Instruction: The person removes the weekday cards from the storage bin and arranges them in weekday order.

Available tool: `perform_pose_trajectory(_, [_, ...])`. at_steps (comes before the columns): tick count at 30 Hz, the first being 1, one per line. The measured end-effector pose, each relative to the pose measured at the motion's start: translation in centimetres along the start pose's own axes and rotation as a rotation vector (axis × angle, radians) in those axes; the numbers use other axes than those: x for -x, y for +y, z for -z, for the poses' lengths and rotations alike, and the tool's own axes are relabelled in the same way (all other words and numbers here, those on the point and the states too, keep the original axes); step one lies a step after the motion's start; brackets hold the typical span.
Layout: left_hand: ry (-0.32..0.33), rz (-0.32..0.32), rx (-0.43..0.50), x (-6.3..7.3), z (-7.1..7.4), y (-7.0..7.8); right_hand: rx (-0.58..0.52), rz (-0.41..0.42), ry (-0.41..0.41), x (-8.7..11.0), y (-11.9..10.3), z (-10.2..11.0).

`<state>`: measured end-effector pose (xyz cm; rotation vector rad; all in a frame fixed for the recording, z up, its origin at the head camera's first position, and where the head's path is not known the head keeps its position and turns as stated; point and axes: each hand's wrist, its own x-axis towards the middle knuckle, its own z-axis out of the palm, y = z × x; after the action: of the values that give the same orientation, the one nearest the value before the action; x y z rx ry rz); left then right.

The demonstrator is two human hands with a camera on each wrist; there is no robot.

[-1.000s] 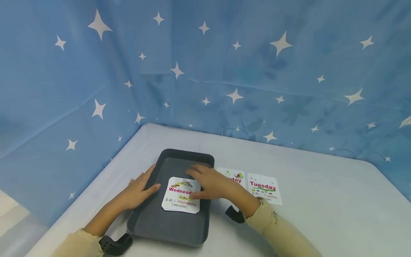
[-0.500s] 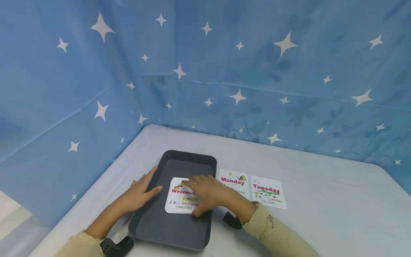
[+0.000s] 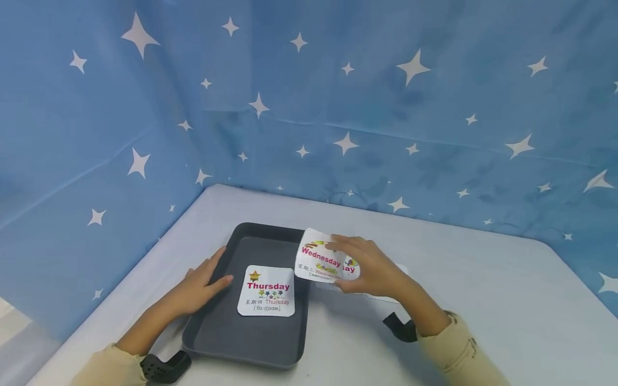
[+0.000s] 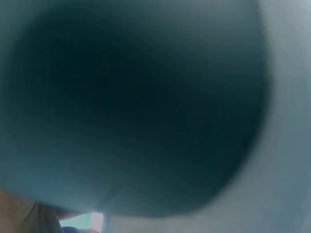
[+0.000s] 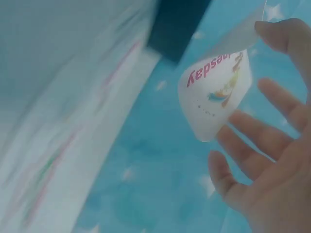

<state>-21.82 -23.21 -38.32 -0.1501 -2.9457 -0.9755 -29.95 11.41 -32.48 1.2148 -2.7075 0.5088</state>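
My right hand [image 3: 369, 265] holds the Wednesday card [image 3: 321, 262] by its right side, thumb at the bottom and fingers at the top, raised above the dark grey tray's [image 3: 246, 343] right rim. In the right wrist view the Wednesday card [image 5: 214, 90] bends between thumb and fingers. A Thursday card [image 3: 266, 292] lies face up in the tray. My left hand [image 3: 198, 287] rests against the tray's left rim, fingers extended and thumb over the edge. The left wrist view is mostly filled by a dark, blurred shape.
On the white table [image 3: 483, 300], right of the tray, two cards lie side by side, mostly hidden behind the right hand and the raised card. A blue curtain [image 3: 309, 107] with white stars stands behind and to the left.
My right hand has taken the Wednesday card from the tray and moved it up and right, uncovering the Thursday card. The left hand keeps its place on the tray's rim.
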Motion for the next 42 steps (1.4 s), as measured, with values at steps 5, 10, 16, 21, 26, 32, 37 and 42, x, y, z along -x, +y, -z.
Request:
perform_pose_trajectory(5, [0.000,-0.021,0.006,0.0,0.5,-0.1,0.039,-0.082,0.019,4.1,4.6,1.3])
perform_pose_trajectory(10, [-0.005,-0.033,0.009,-0.1,0.3,-0.1,0.100,-0.126,0.053,7.9,8.3,3.0])
perform_pose_trajectory(16, [-0.008,-0.042,0.001,0.0,0.1,-0.6,0.105,-0.153,0.024,11.0,11.7,4.5])
perform_pose_trajectory(21, [-0.023,-0.045,0.018,-0.1,0.2,-0.7,0.004,-0.320,-0.168,12.5,13.5,5.3])
perform_pose_trajectory(26, [-0.034,-0.049,0.027,-0.3,0.1,-0.6,-0.067,-0.423,-0.285,13.4,15.1,5.1])
perform_pose_trajectory(32, [-0.032,-0.055,0.035,-0.3,0.2,-0.4,-0.124,-0.471,-0.323,13.8,15.9,4.8])
perform_pose_trajectory(37, [-0.029,-0.060,0.036,-0.4,0.1,-0.4,-0.187,-0.501,-0.354,14.1,16.3,4.7])
perform_pose_trajectory(42, [-0.024,-0.059,0.033,-0.3,0.0,-0.5,-0.251,-0.523,-0.377,14.3,16.7,4.5])
